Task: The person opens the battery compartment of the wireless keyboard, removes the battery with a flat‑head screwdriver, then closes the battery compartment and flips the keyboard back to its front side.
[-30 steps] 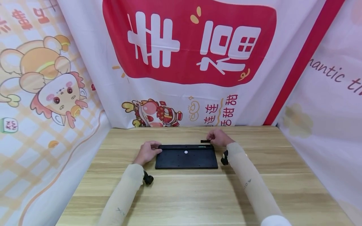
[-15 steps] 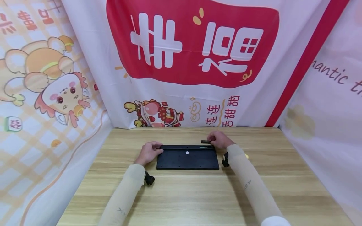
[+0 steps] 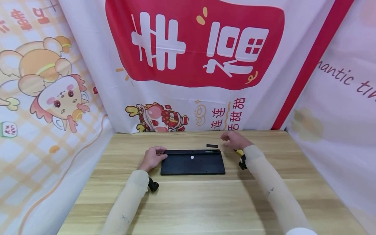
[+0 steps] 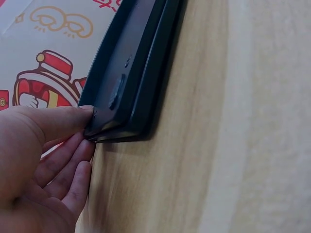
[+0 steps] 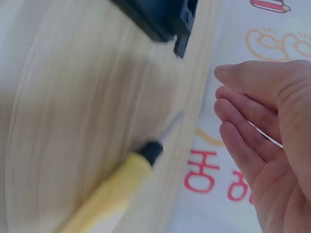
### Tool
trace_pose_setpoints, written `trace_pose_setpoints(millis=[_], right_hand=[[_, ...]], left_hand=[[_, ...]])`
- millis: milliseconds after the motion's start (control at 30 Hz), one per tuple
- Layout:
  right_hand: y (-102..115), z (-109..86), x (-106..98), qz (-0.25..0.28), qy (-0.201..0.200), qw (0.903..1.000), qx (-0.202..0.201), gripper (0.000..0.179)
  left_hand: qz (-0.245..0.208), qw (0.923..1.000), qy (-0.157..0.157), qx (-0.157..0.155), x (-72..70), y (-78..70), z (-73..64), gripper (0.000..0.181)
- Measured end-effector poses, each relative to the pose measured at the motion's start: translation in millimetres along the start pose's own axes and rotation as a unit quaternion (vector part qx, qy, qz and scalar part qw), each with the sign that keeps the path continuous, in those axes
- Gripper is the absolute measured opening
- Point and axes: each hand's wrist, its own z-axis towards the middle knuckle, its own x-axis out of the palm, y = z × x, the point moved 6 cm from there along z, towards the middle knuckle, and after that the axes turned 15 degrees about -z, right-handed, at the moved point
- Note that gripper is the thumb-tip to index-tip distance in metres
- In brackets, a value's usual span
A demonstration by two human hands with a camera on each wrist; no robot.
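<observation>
A black keyboard [image 3: 192, 164] lies face down on the table, a round white sticker on its underside. My left hand [image 3: 153, 158] pinches its far left corner, thumb on top and fingers beneath, as the left wrist view [image 4: 53, 150] also shows. At the keyboard's far right, a small slot with something green [image 3: 209, 151] inside is uncovered. Just behind that slot lies a small black battery cover [image 3: 212, 146]. My right hand [image 3: 236, 140] hovers right of the cover, fingers loosely bent and holding nothing. Below it lies a screwdriver [image 5: 114, 187] with a yellow handle and black collar.
The wooden table [image 3: 188, 205] ends at a printed cloth backdrop [image 3: 191, 107] just behind the keyboard. Cloth walls also stand at left and right. In the head view, the right forearm partly hides the screwdriver. A black camera sits on each wrist.
My right hand has let go of the battery cover, which now lies behind the keyboard, and has moved right and away. The screwdriver's yellow handle shows more. My left hand still holds the corner.
</observation>
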Motion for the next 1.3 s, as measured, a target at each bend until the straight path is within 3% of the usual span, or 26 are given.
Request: trace_pose_setpoints(millis=[167, 400, 767, 967, 1300], right_hand=[[-9.2, -19.8, -11.6, -0.028, 0.013, 0.9994, 0.014, 0.037], [-35.3, -46.7, -8.3, -0.036, 0.052, 0.9965, 0.055, 0.043], [-56.5, -78.2, 17.3, -0.011, 0.014, 0.996, 0.087, 0.043], [-68.2, -84.2, 32.7, 0.016, 0.013, 0.993, 0.116, 0.032], [-76.2, -73.8, 43.0, 0.03, 0.023, 0.9894, 0.141, 0.022]], left_hand=[[0.001, 1.0, 0.004, 0.0, -2.8, 1.0, -0.5, 0.032], [0.002, 1.0, 0.005, -0.003, -3.3, 2.1, 2.8, 0.032], [-0.005, 1.0, 0.005, -0.002, -3.4, 9.0, 4.7, 0.031], [-0.007, 1.0, 0.004, 0.004, -2.2, 7.4, 5.2, 0.032], [-0.001, 1.0, 0.006, 0.006, -1.7, 7.1, 3.8, 0.032]])
